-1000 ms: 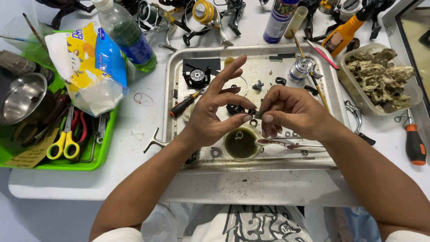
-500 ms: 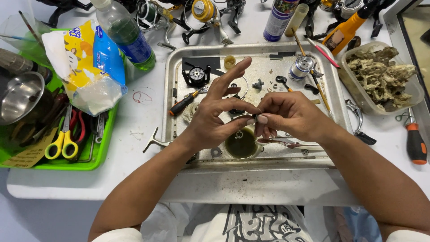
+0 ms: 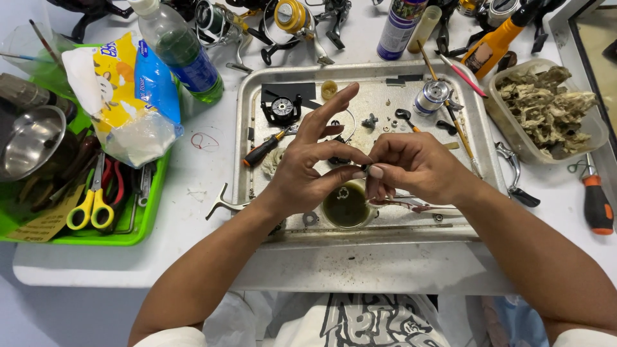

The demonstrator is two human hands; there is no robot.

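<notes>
Both my hands meet over a metal tray (image 3: 477,128). My left hand (image 3: 307,168) pinches a small dark part (image 3: 364,168) between thumb and forefinger, with the other fingers spread upward. The curled fingertips of my right hand (image 3: 411,166) close on the same part from the right. Directly beneath the fingertips stands a small round cup of dark liquid (image 3: 346,205). A thin metal tool (image 3: 421,206) lies on the tray under my right hand. How the part is shaped is hidden by my fingers.
On the tray lie a black reel piece (image 3: 281,108), a screwdriver (image 3: 265,149), a silver spool (image 3: 432,96) and small parts. At the left, a green basket (image 3: 144,218) holds yellow scissors (image 3: 90,207); there is also a plastic bag (image 3: 125,96). A tub of rags (image 3: 546,112) and an orange screwdriver (image 3: 596,204) sit at the right.
My fingertips stay pinched together above the cup. My right hand has turned slightly and its fingers have shifted on the small part; nothing else moved.
</notes>
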